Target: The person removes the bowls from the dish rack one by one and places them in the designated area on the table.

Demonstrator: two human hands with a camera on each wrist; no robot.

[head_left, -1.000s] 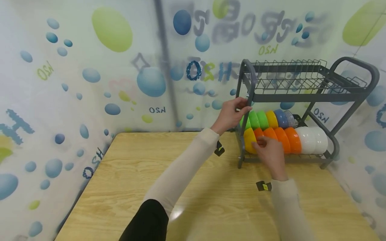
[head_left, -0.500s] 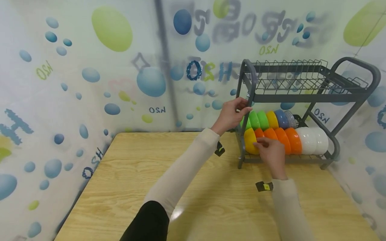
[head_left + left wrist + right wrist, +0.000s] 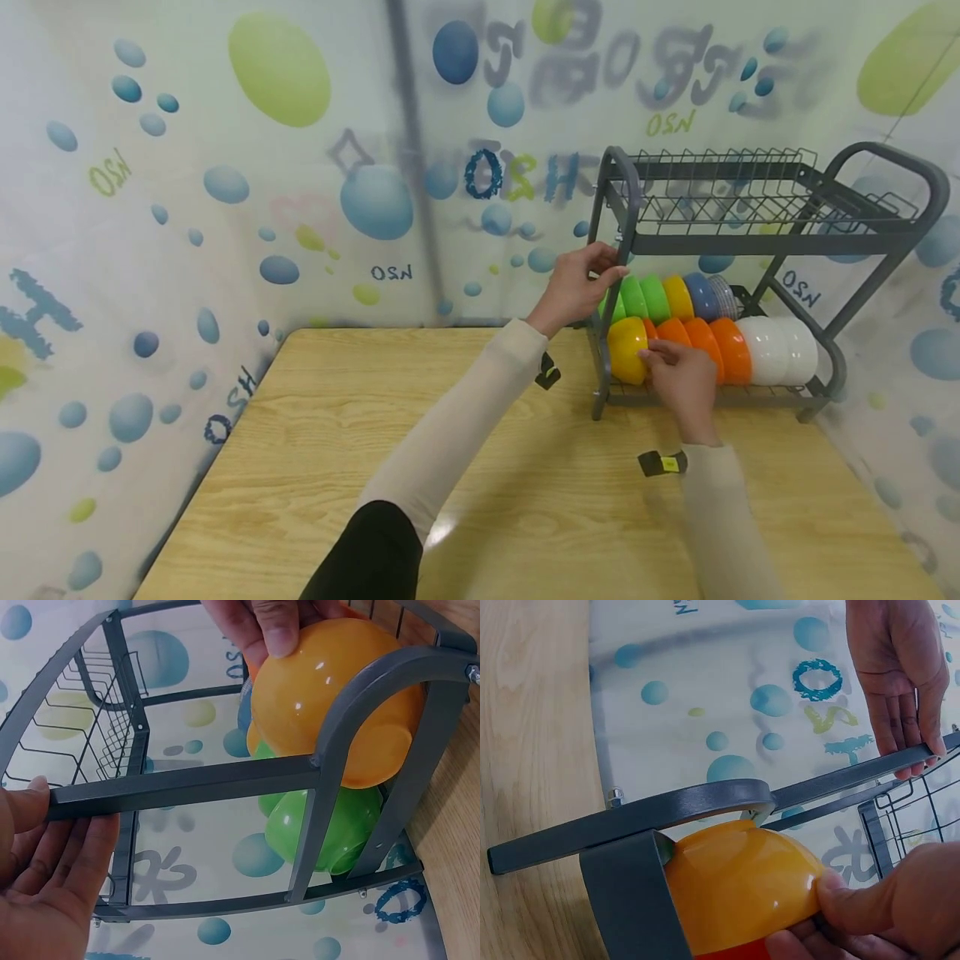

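Note:
Near the left end of the lower tier, a yellow-orange bowl (image 3: 626, 352) stands on its side in the grey two-tier dish rack (image 3: 742, 244). My right hand (image 3: 684, 385) pinches its rim, thumb outside, as the right wrist view shows. With thumb and fingers on opposite sides of the bar, my left hand (image 3: 52, 862) grips the rack's left side frame. Orange bowls (image 3: 701, 346) and white bowls (image 3: 780, 350) follow to the right in the front row. Behind them stand green bowls (image 3: 643, 298), a second yellow bowl (image 3: 677, 297) and a blue bowl (image 3: 701, 296).
The rack stands at the back right of a wooden table (image 3: 337, 467), close to the patterned wall sheet (image 3: 300, 208). Its upper wire basket (image 3: 720, 196) sits above the bowls. Two small black tags, one on the left (image 3: 548, 372) and one on the right (image 3: 663, 463), show near my wrists.
The front yellow bowl has turned and shifted slightly right, showing more of its rounded side. My right hand moved a little right with it. My left hand stays on the rack frame.

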